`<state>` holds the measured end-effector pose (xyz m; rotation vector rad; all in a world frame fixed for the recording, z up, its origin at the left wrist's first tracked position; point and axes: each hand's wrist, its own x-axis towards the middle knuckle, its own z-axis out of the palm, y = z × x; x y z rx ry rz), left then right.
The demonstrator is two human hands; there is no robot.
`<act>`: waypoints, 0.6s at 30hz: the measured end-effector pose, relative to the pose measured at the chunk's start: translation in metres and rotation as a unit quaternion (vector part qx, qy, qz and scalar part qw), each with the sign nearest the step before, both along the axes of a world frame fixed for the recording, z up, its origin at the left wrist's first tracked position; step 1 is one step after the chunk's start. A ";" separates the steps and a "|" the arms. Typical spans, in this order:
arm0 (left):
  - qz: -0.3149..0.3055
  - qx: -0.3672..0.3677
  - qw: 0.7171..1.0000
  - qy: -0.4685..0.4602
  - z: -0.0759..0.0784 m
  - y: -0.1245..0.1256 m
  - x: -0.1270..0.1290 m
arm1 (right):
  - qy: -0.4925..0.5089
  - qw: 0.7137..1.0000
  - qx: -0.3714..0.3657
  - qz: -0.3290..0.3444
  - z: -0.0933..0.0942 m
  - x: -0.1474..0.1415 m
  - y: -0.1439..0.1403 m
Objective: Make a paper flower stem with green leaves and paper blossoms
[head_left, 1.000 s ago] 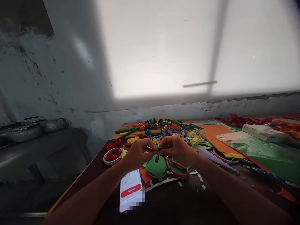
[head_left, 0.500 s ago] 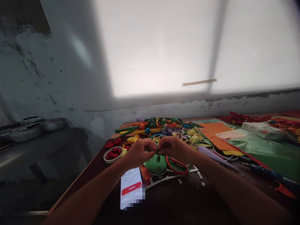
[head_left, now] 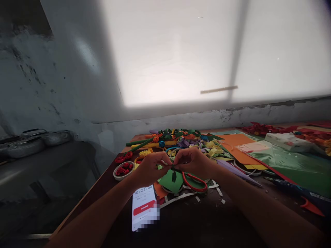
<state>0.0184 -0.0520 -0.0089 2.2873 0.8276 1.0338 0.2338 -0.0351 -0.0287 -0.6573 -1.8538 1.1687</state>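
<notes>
Over the middle of the table, my left hand (head_left: 151, 168) and my right hand (head_left: 194, 161) meet fingertip to fingertip. Both pinch a small dark green paper piece (head_left: 174, 176), whose cut, fringed end hangs down between them. Most of its upper part is hidden by my fingers. Right below lies a green paper shape (head_left: 169, 183) on the table. Beside it, under my right hand, are red-handled scissors (head_left: 200, 188). A phone (head_left: 143, 208) with a running timer lies below my left wrist.
A white ring (head_left: 116, 175) holding red paper flowers stands at the left. Behind my hands is a heap of coloured paper strips (head_left: 192, 143). Orange paper (head_left: 239, 148), a purple folded paper (head_left: 238, 171) and a dark blue tool (head_left: 300, 193) lie right. Paper scraps are scattered in front.
My hands keep their pinch at nearly the same place. The fringed end of the green piece has swung slightly and looks tilted. The whole view has shifted a little.
</notes>
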 end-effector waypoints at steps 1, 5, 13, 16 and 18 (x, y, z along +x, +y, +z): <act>0.000 0.010 1.000 -0.005 0.000 0.000 0.000 | 0.000 1.000 0.005 -0.005 0.001 0.000 -0.001; -0.003 0.061 0.997 -0.036 -0.002 -0.002 0.002 | 0.000 0.999 0.041 -0.035 0.001 0.000 -0.002; -0.026 0.197 0.976 -0.089 -0.003 -0.007 0.009 | 0.023 0.989 0.138 -0.058 0.005 0.003 -0.008; -0.025 0.228 0.968 -0.099 -0.001 -0.010 0.010 | 0.037 0.988 0.137 -0.057 0.008 0.002 -0.013; -0.020 0.236 0.967 -0.097 0.000 -0.012 0.010 | 0.046 0.989 0.127 -0.053 0.009 0.002 -0.015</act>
